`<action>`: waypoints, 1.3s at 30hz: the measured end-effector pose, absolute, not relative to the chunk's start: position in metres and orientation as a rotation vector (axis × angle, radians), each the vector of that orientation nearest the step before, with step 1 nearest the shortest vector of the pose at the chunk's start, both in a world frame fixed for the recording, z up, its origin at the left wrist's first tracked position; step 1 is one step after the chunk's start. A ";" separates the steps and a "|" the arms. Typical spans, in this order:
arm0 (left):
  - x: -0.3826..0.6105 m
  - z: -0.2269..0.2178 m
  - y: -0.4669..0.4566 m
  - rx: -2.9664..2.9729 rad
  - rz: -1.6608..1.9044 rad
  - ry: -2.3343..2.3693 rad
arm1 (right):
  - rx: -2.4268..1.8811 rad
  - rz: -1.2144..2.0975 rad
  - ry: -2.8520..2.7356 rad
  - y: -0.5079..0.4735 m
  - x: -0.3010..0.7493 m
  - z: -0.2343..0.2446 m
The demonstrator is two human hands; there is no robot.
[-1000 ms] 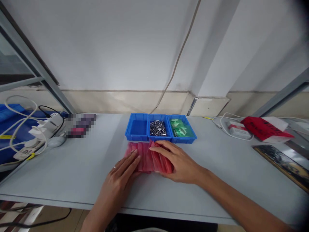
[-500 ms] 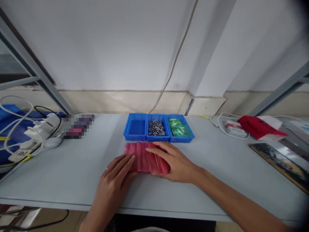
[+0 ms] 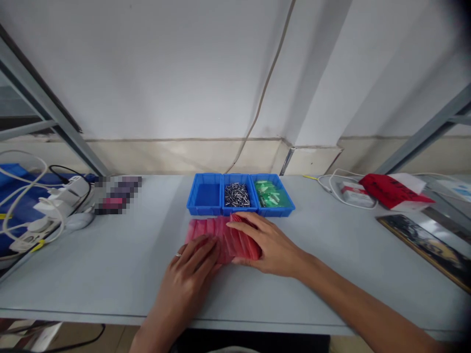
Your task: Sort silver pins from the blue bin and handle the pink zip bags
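Observation:
A stack of pink-red translucent plastic bags (image 3: 227,240) lies on the grey table in front of the blue bins, fanned into overlapping folds. My right hand (image 3: 274,245) grips its right end, fingers over the top and thumb along the near edge. Curled over the near left part of the stack is my left hand (image 3: 193,272), with a ring on one finger; its fingertips press on the plastic and its thumb is largely hidden.
Behind the bags stand three joined blue bins: one bare (image 3: 206,195), one of small metal pieces (image 3: 237,195), one of green packets (image 3: 271,195). Power strips and cables (image 3: 47,211) crowd the left. At right lie a red packet (image 3: 393,191) and a dark panel (image 3: 423,247).
My left hand has slid right and further onto the bags. My right hand keeps its grip on the right end, where the folds have bunched up slightly. The view has shifted a little.

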State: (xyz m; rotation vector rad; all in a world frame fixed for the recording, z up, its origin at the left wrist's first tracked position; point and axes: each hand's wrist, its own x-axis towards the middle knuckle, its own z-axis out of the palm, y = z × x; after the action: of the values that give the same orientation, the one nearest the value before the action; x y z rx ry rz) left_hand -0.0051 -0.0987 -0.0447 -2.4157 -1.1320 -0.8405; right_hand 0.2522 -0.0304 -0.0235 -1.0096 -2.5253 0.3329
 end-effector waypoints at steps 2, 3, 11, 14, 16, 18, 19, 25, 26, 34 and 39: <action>-0.005 -0.045 -0.098 -2.415 -0.857 -1.141 | -1.002 0.278 -2.499 -0.032 0.253 -0.023; -0.005 -0.046 -0.098 -2.419 -0.864 -1.141 | -0.993 0.249 -2.493 -0.032 0.254 -0.023; 0.002 -0.040 -0.094 -2.436 -0.865 -1.127 | -0.985 0.185 -2.556 -0.032 0.255 -0.026; 0.009 -0.040 -0.093 -2.463 -0.839 -1.069 | -0.989 0.207 -2.568 -0.031 0.254 -0.025; 0.012 -0.043 -0.091 -2.480 -0.855 -1.025 | -0.997 0.255 -2.565 -0.030 0.255 -0.023; 0.012 -0.046 -0.090 -2.496 -0.871 -1.010 | -1.006 0.316 -2.557 -0.028 0.257 -0.020; 0.012 -0.048 -0.090 -2.504 -0.877 -1.013 | -1.011 0.345 -2.558 -0.028 0.258 -0.018; 0.011 -0.050 -0.092 -2.524 -0.872 -1.067 | -1.069 0.375 -2.579 -0.026 0.268 -0.013; 0.012 -0.049 -0.093 -2.523 -0.869 -1.076 | -1.075 0.366 -2.583 -0.026 0.269 -0.013; 0.015 -0.049 -0.092 -2.493 -0.842 -1.138 | -1.060 0.200 -2.642 -0.032 0.265 -0.017; 0.014 -0.050 -0.088 -2.531 -0.813 -1.066 | -1.058 0.214 -2.634 -0.031 0.265 -0.018</action>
State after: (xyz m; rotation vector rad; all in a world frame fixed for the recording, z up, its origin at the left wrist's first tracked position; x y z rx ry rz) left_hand 0.0139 -0.0881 -0.0498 -2.5308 -1.0663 -0.8135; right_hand 0.2648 -0.0307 -0.0181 -1.0577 -2.6340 0.2136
